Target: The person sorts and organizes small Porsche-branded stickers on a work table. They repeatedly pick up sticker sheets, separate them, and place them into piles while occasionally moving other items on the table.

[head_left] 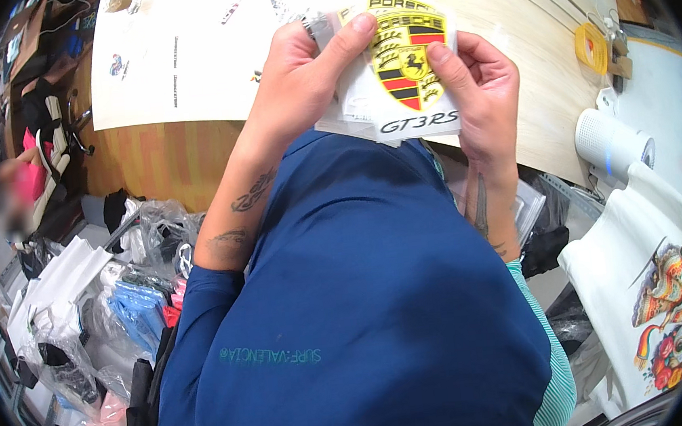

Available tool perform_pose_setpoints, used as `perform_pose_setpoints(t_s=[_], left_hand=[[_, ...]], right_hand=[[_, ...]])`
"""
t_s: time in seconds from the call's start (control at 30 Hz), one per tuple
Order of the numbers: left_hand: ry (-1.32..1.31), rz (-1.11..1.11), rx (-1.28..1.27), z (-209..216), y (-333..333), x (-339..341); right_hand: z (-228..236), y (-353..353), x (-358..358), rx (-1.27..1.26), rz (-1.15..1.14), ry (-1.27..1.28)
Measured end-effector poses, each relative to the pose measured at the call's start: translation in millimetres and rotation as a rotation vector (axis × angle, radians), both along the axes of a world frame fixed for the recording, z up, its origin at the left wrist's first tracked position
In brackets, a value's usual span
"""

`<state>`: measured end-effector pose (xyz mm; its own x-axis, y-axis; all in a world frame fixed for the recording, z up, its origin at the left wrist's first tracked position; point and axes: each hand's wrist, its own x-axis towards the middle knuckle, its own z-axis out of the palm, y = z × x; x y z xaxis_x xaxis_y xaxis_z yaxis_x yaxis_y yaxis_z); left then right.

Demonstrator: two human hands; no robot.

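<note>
Both my hands hold a small stack of clear-backed decal sheets (pixel 385 116) over the near edge of the table. A yellow, red and black shield crest with dark lettering is printed on the top sheet, and part of a similar print shows behind it. My left hand (pixel 301 78) pinches the stack at its left, thumb on the front near the upper edge. My right hand (pixel 485 79) grips the right side, its thumb lying over the crest. The fingers behind the sheets are mostly hidden.
A pale table (pixel 208 78) with small printed pictures lies ahead. At right are a yellow tape roll (pixel 590 49), a white cylinder-shaped device (pixel 615 143) and white printed fabric (pixel 606 271). Plastic-bagged clothes (pixel 134 308) lie at lower left. Another person (pixel 22 184) is far left.
</note>
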<state>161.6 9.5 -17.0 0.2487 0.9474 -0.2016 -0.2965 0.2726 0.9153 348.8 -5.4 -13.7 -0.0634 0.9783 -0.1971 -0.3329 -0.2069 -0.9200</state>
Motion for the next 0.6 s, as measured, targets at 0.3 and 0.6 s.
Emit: perform_pose_setpoints(t_s=[0.3,0.6], left_hand=[[-0.043,0.018,0.01,-3,3,-9],[-0.042,0.087,0.062,3,5,-21]], right_hand=[[-1,5,-6,0.02,-0.03,-0.008],[-8,15,0,0.114,-0.108,-0.023]])
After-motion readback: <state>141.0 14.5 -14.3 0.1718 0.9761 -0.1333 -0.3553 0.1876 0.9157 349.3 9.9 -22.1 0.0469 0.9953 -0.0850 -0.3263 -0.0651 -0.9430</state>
